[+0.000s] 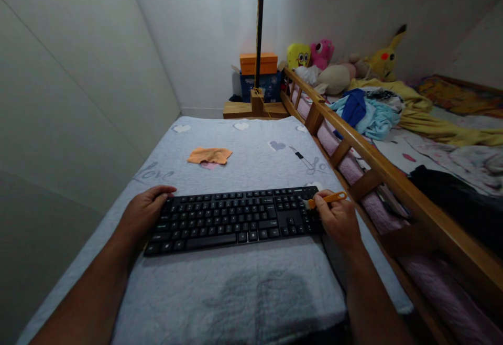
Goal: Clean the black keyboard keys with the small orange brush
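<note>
Left hand curled round left end of keyboard; right hand knuckles-up at right end, fingers pinching orange brush.

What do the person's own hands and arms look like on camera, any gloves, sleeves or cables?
The left hand and right hand are ordinary five-fingered hands, without gloves. Both forearms are bare as far as they show, with no sleeve, watch or attached cable visible. The dim picture leaves small markings or thin rings uncertain.

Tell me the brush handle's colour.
The brush handle is orange, seen best in the head view.
</note>
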Demonstrator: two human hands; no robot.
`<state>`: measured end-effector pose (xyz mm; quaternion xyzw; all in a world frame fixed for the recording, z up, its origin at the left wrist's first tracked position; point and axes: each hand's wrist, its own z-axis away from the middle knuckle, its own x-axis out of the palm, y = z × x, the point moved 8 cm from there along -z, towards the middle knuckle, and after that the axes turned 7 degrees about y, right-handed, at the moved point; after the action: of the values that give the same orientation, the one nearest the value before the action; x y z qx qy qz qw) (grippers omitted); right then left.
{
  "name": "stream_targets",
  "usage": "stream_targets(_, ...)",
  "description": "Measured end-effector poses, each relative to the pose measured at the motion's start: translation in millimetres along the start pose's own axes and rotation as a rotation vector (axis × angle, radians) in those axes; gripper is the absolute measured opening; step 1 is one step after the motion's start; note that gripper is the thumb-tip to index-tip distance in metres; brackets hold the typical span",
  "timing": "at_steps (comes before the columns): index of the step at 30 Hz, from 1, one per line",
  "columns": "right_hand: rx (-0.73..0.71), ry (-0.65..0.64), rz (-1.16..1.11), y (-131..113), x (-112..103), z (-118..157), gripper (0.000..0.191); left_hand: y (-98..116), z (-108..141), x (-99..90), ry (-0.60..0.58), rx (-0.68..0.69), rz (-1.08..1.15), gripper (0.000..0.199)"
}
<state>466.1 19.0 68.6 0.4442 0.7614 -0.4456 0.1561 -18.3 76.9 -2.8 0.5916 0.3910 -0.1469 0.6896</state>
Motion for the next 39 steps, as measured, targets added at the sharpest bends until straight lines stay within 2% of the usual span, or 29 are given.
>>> stream_targets(4,0.008,0.046,-0.013,-1,-5,1,0.030,1,0,-0.4,0.008,0.014,-0.002,0.046)
stream_targets(11,0.033,-0.056,-0.022,2,-4,5,0.032,3,1,0.1,-0.002,-0.007,0.007,0.049)
stream_targets(16,0.039,-0.029,-0.021,2,-11,6,0.035,6,2,-2.1,0.008,0.001,0.021,0.046)
stream_targets(21,0.054,-0.074,-0.028,3,-11,10,0.035,9,1,-3.9,0.027,0.029,0.046,0.041)
stream_targets(25,0.065,-0.044,-0.039,1,-16,11,0.035,12,3,-5.3,0.038,0.002,0.083,0.038)
stream_targets(28,0.057,-0.079,-0.030,-1,-16,12,0.036,13,5,-5.0,0.031,-0.015,0.083,0.039)
stream_targets(30,0.063,-0.105,-0.032,-1,-16,13,0.037,12,5,-4.6,0.029,-0.002,0.082,0.040)
stream_targets(35,0.087,-0.064,-0.045,1,-20,13,0.036,6,0,-2.2,0.016,0.017,0.070,0.041)
stream_targets(39,0.084,-0.108,-0.059,1,-16,14,0.038,4,-2,-2.5,0.019,0.036,0.047,0.041)
